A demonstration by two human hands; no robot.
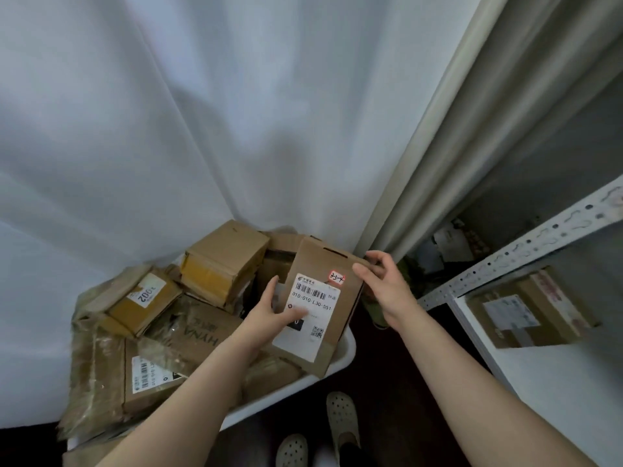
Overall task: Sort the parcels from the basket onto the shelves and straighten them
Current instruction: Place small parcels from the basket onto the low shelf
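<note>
Cardboard parcel (323, 293) labelled "010-010-L30-551", with red sticker (336, 277) "33-4", is gripped by left hand (269, 315) and right hand (384, 286) over white basket (341, 359).

The basket (341, 360) is sitting on the floor (391, 369) at the left, right in front of the curtain (209, 123), and a heap of parcels (222, 261) is lying in it. A lifted parcel (325, 264) is leaning tilted over the basket's right end, with the left grip (269, 315) lying on its near left edge and the right grip (384, 284) pinching its far right corner. The shelving (505, 261) is standing to the right of the basket, apart from it across a strip of floor. A box (529, 315) is lying on the lower shelf (559, 399), beneath the rail. The person's shoes (342, 419) are standing on the floor just before the basket.
</note>
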